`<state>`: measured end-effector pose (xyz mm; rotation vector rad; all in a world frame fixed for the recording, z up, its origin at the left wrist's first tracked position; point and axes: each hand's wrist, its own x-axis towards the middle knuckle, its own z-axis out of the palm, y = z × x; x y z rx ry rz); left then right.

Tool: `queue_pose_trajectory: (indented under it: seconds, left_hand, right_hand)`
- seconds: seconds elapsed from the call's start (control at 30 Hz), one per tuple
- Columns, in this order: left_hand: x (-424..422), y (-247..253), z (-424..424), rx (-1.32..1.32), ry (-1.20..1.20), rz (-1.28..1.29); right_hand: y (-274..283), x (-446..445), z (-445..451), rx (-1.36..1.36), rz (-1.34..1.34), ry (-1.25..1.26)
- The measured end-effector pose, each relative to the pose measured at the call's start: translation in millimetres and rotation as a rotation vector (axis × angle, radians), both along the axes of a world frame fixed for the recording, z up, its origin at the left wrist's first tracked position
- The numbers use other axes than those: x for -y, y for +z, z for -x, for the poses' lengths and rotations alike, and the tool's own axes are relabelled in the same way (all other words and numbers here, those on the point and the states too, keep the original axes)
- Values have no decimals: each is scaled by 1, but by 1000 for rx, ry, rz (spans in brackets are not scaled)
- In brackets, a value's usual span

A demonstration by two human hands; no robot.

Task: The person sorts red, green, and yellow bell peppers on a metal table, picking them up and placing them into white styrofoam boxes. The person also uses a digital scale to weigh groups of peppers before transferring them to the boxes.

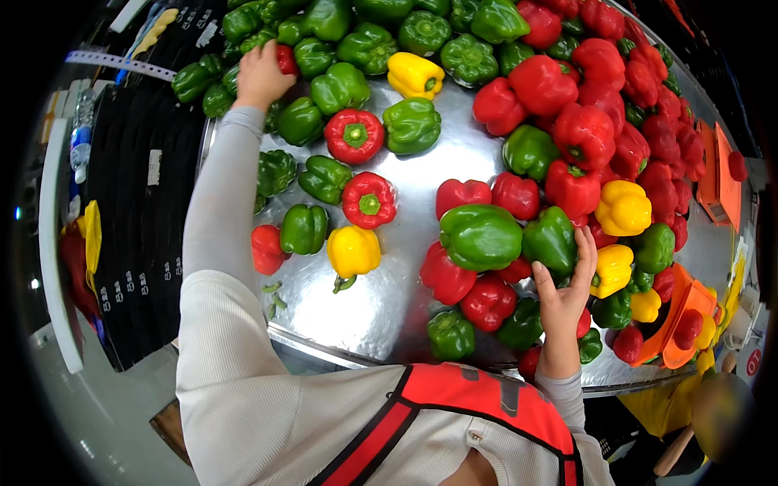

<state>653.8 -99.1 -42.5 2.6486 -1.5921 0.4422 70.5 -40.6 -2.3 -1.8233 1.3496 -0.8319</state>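
Note:
My left hand (260,73) reaches to the far left of the metal table (425,176), its fingers against a red bell pepper (285,59) beside green ones; whether it grips the pepper is hidden. On the right, my right hand (565,285) has its thumb and fingers around the lower part of a green bell pepper (550,240). A large green bell pepper (481,237) lies just left of that one, over red peppers (448,273). Between my arms lie a yellow bell pepper (354,251) and a red one (369,200), stem up.
Green peppers (368,48) are heaped at the back, red peppers (586,133) at the right. Orange containers (681,304) stand on the right side. Stacked black crates (146,219) and a plastic bottle (81,133) are left of the table. A person's arm (674,452) shows at lower right.

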Motion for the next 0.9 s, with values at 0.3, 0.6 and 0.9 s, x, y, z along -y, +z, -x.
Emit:
queue_pose_trajectory:
  seconds: [0.3, 0.6, 0.9]
  left_hand:
    - [-1, -3, -17, -91, 16, -57]
    - [-78, 74, 122, -865, -289, 412]
    - [-103, 113, 323, -990, -1094, 115]
  right_hand:
    - [-10, -1, 6, -82, 14, -16]
    - [20, 1, -1, -139, 203, 118]
    - [51, -26, -34, 928, -796, 216]
